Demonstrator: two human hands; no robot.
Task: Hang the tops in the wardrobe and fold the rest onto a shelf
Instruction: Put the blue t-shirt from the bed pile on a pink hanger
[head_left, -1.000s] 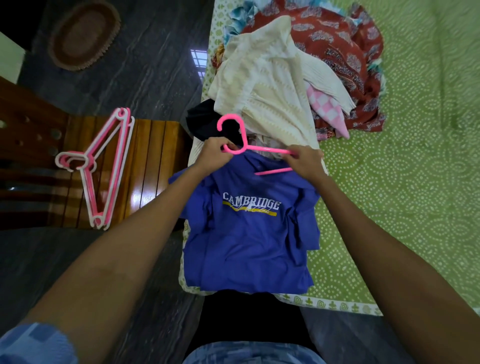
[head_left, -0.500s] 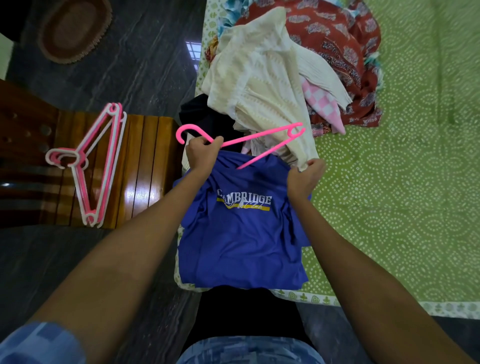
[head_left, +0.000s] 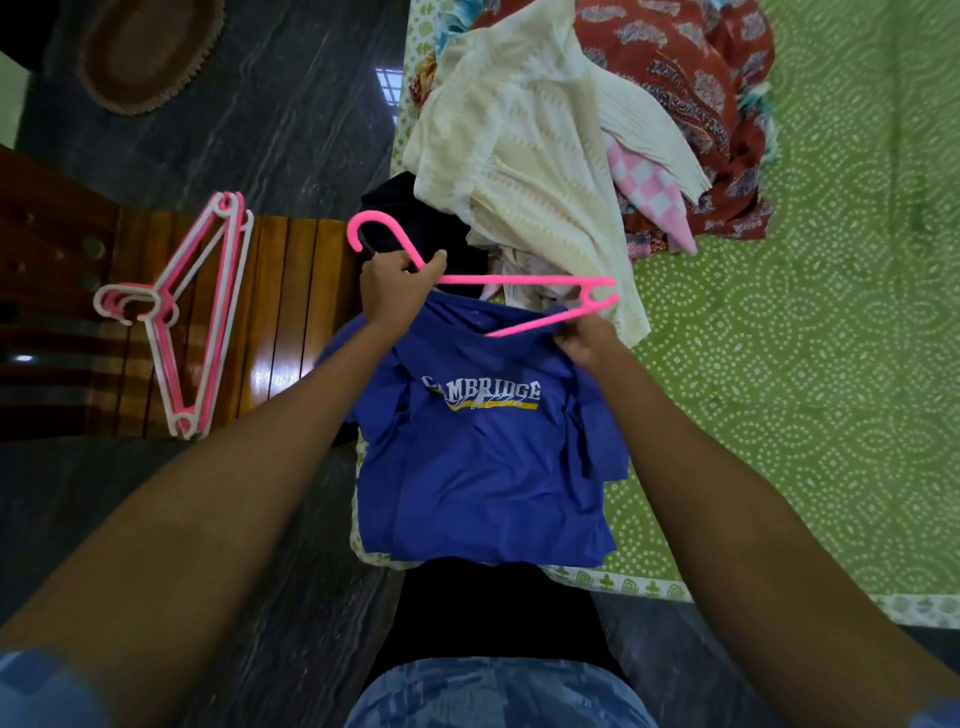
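A blue T-shirt with "CAMBRIDGE" printed on it lies at the near edge of the green patterned bed. My left hand grips a pink hanger at its neck, hook pointing left, above the shirt's collar. My right hand pinches the shirt's fabric at the collar, beside the hanger's lower right arm. Behind lies a heap of clothes: a cream top, a red patterned garment, a pink checked piece and a black item.
Several pink and white hangers lie stacked on a wooden chair left of the bed. A dark floor with a brown oval mat lies beyond.
The hanger swung so its hook points left and its arms stretch right across the collar. My right hand let go of the hanger and took hold of the shirt's collar.
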